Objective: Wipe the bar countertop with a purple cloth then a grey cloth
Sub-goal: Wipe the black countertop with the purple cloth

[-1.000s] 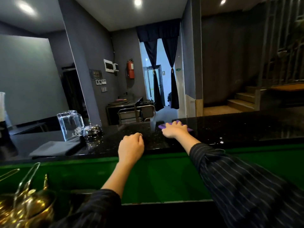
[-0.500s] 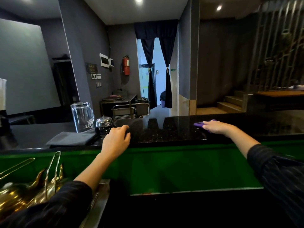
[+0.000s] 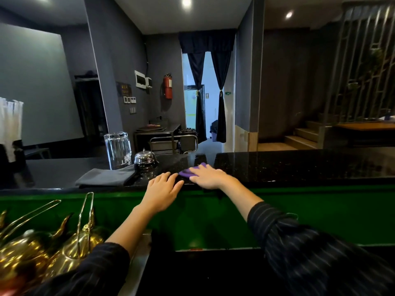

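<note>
My right hand (image 3: pixel 208 176) lies flat on a purple cloth (image 3: pixel 189 170) and presses it onto the black speckled bar countertop (image 3: pixel 288 165); only the cloth's left part shows beyond my fingers. My left hand (image 3: pixel 162 190) rests on the counter's near edge just left of it, fingers loosely spread and holding nothing. A folded grey cloth (image 3: pixel 106 177) lies on the counter further left, untouched.
A silver call bell (image 3: pixel 145 159) and an upturned glass pitcher (image 3: pixel 118 150) stand behind the grey cloth. A green panel (image 3: pixel 320 212) fronts the bar below the top. Gold teapots (image 3: pixel 70 248) sit at lower left. Stairs and a doorway lie beyond.
My right hand has swept the purple cloth from the right back leftward, close to my left hand. My left hand has opened its fingers on the counter edge.
</note>
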